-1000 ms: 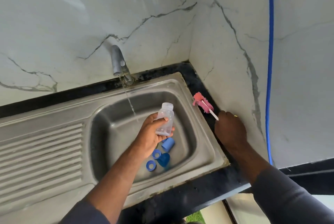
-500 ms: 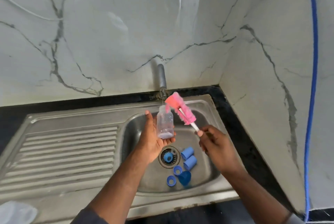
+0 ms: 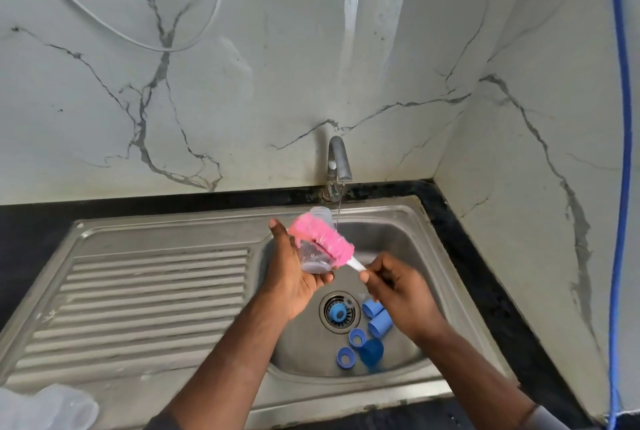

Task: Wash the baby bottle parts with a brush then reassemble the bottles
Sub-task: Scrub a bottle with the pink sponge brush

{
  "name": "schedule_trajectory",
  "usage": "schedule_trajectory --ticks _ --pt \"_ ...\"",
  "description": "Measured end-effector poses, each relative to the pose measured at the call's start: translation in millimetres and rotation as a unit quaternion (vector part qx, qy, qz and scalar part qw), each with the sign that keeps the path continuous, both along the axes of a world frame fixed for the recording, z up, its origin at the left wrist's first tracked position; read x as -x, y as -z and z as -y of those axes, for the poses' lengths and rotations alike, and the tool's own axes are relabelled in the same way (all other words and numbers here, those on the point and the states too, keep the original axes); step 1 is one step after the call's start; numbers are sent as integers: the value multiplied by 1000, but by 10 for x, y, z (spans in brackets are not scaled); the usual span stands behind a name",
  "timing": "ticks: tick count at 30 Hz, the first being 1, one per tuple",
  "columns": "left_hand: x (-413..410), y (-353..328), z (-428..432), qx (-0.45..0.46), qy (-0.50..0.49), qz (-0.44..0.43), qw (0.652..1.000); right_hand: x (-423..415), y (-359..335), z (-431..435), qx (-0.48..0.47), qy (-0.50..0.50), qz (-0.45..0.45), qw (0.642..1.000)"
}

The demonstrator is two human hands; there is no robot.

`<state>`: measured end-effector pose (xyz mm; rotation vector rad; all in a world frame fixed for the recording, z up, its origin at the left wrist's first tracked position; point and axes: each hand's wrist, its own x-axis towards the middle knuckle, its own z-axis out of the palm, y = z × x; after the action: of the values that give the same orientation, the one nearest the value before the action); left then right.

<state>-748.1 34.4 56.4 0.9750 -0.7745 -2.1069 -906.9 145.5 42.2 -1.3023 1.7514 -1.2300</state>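
Observation:
My left hand (image 3: 294,277) holds a clear baby bottle (image 3: 313,258) over the sink basin (image 3: 408,256), with its open mouth toward the tap. My right hand (image 3: 398,291) pinches the white handle of a pink bottle brush (image 3: 322,237). The brush head lies across the outside of the bottle. Several blue bottle parts rest on the basin floor: two caps (image 3: 379,318), two rings (image 3: 351,348) and a darker blue cup (image 3: 371,353). Another blue piece (image 3: 337,312) sits in the drain.
The tap (image 3: 338,161) runs a thin stream into the basin. A ribbed drainboard (image 3: 145,305) lies to the left. A clear plastic item (image 3: 48,409) sits at the lower left corner. Marble walls close in behind and to the right, where a blue cable (image 3: 621,152) hangs.
My right hand brought the brush from the counter's right edge over to the bottle, and its head now lies across the bottle. The view has shifted left and up.

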Motion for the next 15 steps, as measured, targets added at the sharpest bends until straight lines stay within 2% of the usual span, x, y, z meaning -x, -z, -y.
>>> schedule_trajectory --ticks 3,7,10,13,15 --pt "-47 6 12 12 10 8 1000 30 10 92 4 50 -7 999" --pt "-91 13 45 8 1 14 1000 -129 -25 54 3 -19 -2 1000" --pt "-112 23 78 14 10 25 1000 -134 -29 70 1 35 -17 999" --pt "-130 20 65 29 6 70 997 -195 -38 35 -7 23 -30 999" --pt "-137 58 83 48 -15 113 992 -277 -40 -5 -16 5 -82 997"
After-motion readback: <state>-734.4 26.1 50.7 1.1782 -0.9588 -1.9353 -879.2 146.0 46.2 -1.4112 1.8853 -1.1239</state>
